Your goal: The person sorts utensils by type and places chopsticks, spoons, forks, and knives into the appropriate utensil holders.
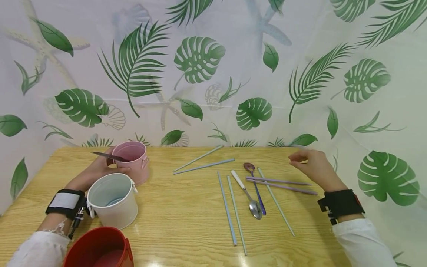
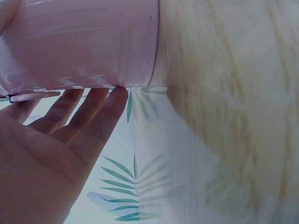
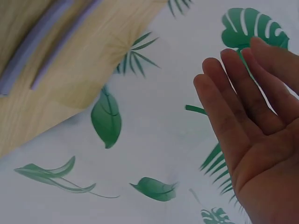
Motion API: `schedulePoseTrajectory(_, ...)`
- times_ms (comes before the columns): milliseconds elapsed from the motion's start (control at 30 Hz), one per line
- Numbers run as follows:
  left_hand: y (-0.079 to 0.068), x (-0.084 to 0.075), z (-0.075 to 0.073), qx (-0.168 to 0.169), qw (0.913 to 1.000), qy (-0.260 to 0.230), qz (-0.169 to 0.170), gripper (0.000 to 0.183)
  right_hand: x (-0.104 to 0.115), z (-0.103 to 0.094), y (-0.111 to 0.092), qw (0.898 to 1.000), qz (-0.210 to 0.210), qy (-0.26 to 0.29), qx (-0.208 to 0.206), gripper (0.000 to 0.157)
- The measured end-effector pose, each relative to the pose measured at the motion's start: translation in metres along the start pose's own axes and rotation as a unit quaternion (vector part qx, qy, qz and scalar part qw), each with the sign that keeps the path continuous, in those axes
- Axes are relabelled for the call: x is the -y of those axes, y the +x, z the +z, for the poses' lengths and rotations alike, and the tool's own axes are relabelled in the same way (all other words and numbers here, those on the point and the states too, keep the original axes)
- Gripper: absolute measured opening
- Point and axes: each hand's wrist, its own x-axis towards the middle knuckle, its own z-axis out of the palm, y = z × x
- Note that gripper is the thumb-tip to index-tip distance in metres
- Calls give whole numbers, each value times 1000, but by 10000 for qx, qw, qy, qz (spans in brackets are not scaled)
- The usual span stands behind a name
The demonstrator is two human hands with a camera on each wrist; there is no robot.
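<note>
My left hand (image 1: 96, 170) grips the pink bucket (image 1: 141, 171) at the table's far left. In the left wrist view its fingers (image 2: 100, 123) lie along the bucket's wall. A table knife (image 1: 110, 156) leans over the bucket's rim with its dark grey blade sticking out. To the right, my right hand (image 1: 315, 167) hovers over the table, bent and holding nothing. Nearest to it are two purple chopsticks (image 1: 287, 186), crossing a purple spoon (image 1: 257, 191) and a green chopstick (image 1: 277, 204). Beside them lies a silver spoon with a white handle (image 1: 238, 179).
A white bucket (image 1: 115, 211) with something bluish inside and a red bucket (image 1: 100, 246) stand in front of the pink one. Blue and green chopsticks (image 1: 227, 207) lie mid-table, and another pair (image 1: 203, 167) farther back. A leaf-print curtain (image 1: 207, 122) hangs behind the table.
</note>
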Motion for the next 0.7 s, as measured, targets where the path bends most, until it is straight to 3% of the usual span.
schedulePoseTrajectory(300, 3, 2, 2, -176, 9996, -11, 226, 81, -23, 21, 2, 9983, 137, -125, 549, 19)
schedulePoseTrajectory(700, -1, 0, 1, 0, 10000, 45, -7, 80, -25, 49, 5, 9930, -189, -40, 1164, 13)
